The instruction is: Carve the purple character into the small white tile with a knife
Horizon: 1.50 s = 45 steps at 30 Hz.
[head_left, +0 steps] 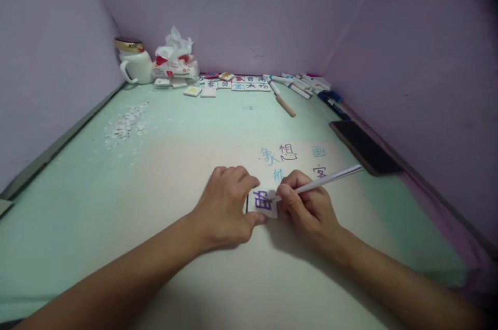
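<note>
On the table in front of me lies a small white square block (pixel 274 211) with a character in thick purple lines on its face. My left hand (pixel 226 205) grips it from the left, index finger at its top edge and thumb at the lower one. A slim, pale pen-shaped tool (pixel 330 176) is pinched in my right hand (pixel 307 204). Its narrow tip meets the purple character; whether it is a pen or a craft knife, I cannot make out. Blue and purple characters (pixel 288 152) are written on the tabletop just beyond my hands.
White crumbs (pixel 128 123) are scattered at the left. Along the back wall are a lidded white mug (pixel 140 67), a tissue pack (pixel 176 68), several character tiles (pixel 251 87) and markers (pixel 299 90). A dark phone (pixel 363 147) lies by the right wall.
</note>
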### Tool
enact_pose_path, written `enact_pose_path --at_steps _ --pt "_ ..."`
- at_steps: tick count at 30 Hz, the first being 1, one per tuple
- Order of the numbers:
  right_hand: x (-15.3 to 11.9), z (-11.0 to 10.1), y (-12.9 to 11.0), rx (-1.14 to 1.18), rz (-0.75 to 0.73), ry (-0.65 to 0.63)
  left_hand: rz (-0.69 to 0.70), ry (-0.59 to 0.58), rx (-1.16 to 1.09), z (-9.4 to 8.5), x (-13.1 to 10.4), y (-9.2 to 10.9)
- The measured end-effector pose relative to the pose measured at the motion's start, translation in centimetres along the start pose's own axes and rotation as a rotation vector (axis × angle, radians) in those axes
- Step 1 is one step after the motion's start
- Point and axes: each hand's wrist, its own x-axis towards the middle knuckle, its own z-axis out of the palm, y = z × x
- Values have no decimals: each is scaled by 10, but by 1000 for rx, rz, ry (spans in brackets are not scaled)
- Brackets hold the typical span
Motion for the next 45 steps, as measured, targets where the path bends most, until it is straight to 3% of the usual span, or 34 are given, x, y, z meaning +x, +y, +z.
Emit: enact_pose_path --at_steps 9,16,24,28,37,42,45 --pt "0 1 -1 -106 -90 -51 12 19 6 0 -1 0" --pt "1 0 4 168 147 56 3 1 2 0 1 0" --pt "22 -3 7 578 445 233 12 11 -1 -2 -1 -1" --pt "27 -7 6 721 505 250 77 45 10 -2 -3 -2" --pt "29 -10 5 825 536 282 359 275 87 -4 -8 2" --pt "28 -12 6 874 532 293 304 659 45 -12 -5 1" --pt "28 -12 6 879 533 287 197 847 -46 -24 -4 -5"
